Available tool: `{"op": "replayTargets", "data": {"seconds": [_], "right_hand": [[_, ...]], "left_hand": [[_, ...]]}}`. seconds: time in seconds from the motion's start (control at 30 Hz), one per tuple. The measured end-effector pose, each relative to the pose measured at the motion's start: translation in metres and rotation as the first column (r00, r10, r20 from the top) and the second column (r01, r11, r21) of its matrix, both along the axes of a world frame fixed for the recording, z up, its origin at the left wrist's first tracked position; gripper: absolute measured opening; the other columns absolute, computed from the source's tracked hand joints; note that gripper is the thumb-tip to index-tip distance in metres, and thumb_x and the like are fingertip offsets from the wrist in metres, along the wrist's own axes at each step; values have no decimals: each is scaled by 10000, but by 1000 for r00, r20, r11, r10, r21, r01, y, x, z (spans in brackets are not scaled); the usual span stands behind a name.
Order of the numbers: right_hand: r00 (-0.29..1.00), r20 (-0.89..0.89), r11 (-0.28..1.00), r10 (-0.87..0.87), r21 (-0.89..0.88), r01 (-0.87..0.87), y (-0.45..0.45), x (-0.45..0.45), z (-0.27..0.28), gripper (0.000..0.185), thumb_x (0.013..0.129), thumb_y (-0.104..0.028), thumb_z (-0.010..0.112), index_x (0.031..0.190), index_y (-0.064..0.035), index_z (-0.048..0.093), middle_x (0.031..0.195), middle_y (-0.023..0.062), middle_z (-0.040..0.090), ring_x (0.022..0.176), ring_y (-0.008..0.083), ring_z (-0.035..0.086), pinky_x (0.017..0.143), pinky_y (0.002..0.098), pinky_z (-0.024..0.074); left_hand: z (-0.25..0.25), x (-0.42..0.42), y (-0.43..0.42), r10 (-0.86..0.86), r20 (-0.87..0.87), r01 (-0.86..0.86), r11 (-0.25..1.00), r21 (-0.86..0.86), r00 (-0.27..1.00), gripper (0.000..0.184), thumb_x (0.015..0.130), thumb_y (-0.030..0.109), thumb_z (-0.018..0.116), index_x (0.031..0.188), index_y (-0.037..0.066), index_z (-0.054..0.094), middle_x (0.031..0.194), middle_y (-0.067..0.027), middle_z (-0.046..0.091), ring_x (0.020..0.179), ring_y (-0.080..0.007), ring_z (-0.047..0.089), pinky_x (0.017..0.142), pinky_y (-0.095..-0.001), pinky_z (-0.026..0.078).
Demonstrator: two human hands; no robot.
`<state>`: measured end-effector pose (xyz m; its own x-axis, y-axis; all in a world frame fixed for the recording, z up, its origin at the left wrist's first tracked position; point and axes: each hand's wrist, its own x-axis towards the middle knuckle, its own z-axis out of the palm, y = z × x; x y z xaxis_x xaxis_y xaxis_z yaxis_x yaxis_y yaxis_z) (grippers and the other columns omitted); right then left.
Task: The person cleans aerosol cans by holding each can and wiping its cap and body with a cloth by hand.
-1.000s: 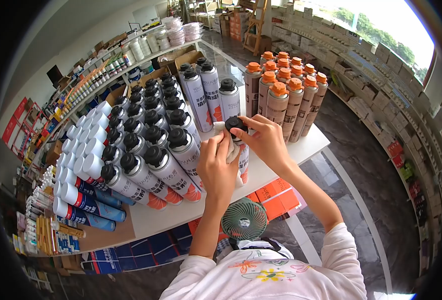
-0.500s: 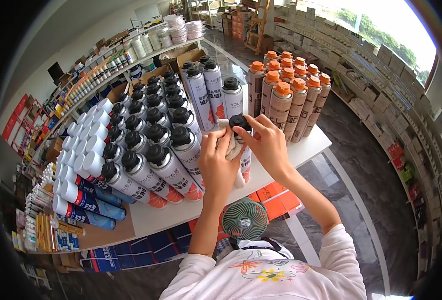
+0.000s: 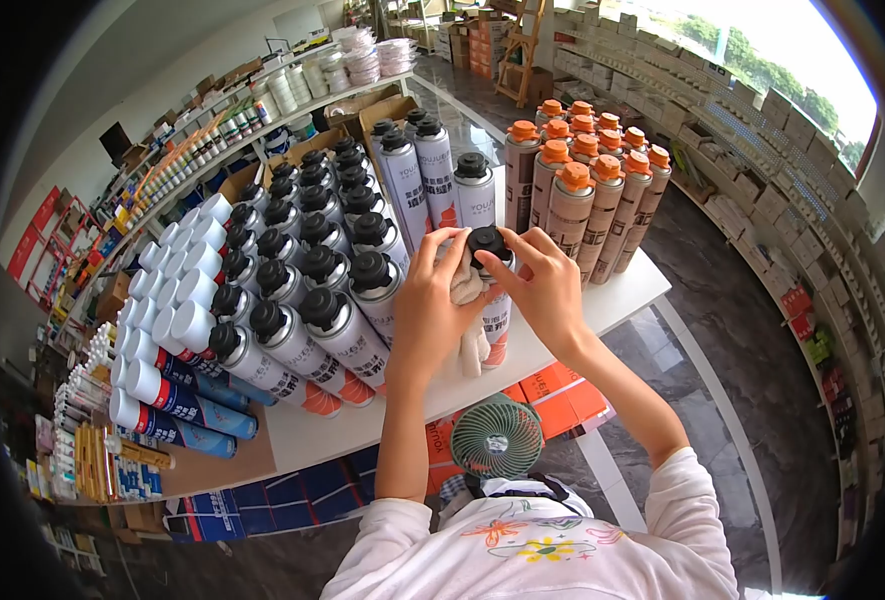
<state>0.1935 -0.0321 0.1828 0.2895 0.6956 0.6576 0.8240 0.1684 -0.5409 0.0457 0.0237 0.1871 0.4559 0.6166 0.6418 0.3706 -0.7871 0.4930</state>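
A white and orange aerosol can (image 3: 498,318) with a black cap (image 3: 486,240) stands upright at the table's front edge, between my hands. My left hand (image 3: 440,305) is closed on a whitish cloth (image 3: 473,345), its fingertips at the left side of the cap. The cloth hangs down along the can. From the right, my right hand (image 3: 547,290) grips the cap, thumb in front and fingers at the far side. Just behind stands a matching can (image 3: 476,195). Many more black-capped cans (image 3: 342,345) are packed together to the left.
Brown cans with orange caps (image 3: 572,205) stand at the right end of the white table (image 3: 602,300). White-capped blue cans (image 3: 177,400) fill the left end. A green fan (image 3: 497,437) sits close before my chest, above orange boxes (image 3: 567,392). Shelves (image 3: 732,150) line the right wall.
The cloth now hangs lower beside the can, and my left fingers have shifted up near the cap. My right hand stays on the cap. The whole view has shifted slightly.
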Motion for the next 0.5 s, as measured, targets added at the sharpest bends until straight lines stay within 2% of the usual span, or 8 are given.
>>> {"op": "replayTargets", "data": {"seconds": [0.03,0.07,0.2,0.27,0.33,0.37,0.43,0.5], "right_hand": [[1000,-2,1000,1,7,-1,-1,0,0,408,901,-376,734,1163,-63,714,901,73,635,590,192,658,564,336,536],[1000,-1,1000,1,7,-1,-1,0,0,408,901,-376,734,1163,-63,714,901,73,635,590,192,658,564,336,536],[1000,4,1000,-11,17,11,2,-1,-5,414,902,-368,734,1168,-52,707,906,73,630,581,196,659,551,335,535],[1000,6,999,-17,30,17,1,-3,-5,417,902,-365,734,1172,-48,704,906,74,629,577,197,659,546,334,534],[998,-57,999,-13,46,15,1,-7,-4,404,875,-291,783,1173,-25,721,850,56,597,556,142,539,544,304,473],[998,-61,998,-20,54,24,1,-7,-6,404,875,-291,783,1173,-25,721,850,56,597,556,142,539,544,304,473],[999,-40,997,2,77,1,2,-3,-8,409,876,-296,782,1176,-26,722,869,50,609,555,138,538,542,304,473],[999,-43,998,-6,67,9,-1,-2,-5,422,871,-308,786,1175,-24,724,876,46,618,554,135,537,544,304,474]], "left_hand": [[1,-1,1,-34,-2,34,998,-51,999,690,751,231,854,1332,-18,579,1262,-82,562,1071,-297,632,870,-414,547],[-1,1,1,-13,25,13,1000,-15,1000,631,734,220,863,1262,-35,627,1210,-73,588,1020,-288,643,846,-401,554],[-12,4,-9,68,64,-71,996,51,996,546,720,184,863,1194,-18,680,1159,-52,610,990,-258,639,811,-379,563],[-22,7,-12,148,132,-175,959,223,980,507,690,98,866,1167,9,721,1059,-33,639,903,-226,634,746,-352,543],[-28,6,-12,150,145,-185,946,268,978,504,687,94,863,1165,15,724,1047,-27,641,890,-222,621,742,-349,540],[-30,6,-12,153,158,-195,932,304,976,501,685,89,861,1164,21,728,1035,-21,644,876,-218,607,738,-347,537],[-33,7,-13,141,189,-197,928,317,972,461,686,55,855,1132,25,741,1000,-23,654,865,-217,609,740,-344,530],[-40,5,-12,68,324,-154,957,246,943,407,685,9,844,1083,30,759,975,-33,673,847,-217,609,741,-339,521]]}}
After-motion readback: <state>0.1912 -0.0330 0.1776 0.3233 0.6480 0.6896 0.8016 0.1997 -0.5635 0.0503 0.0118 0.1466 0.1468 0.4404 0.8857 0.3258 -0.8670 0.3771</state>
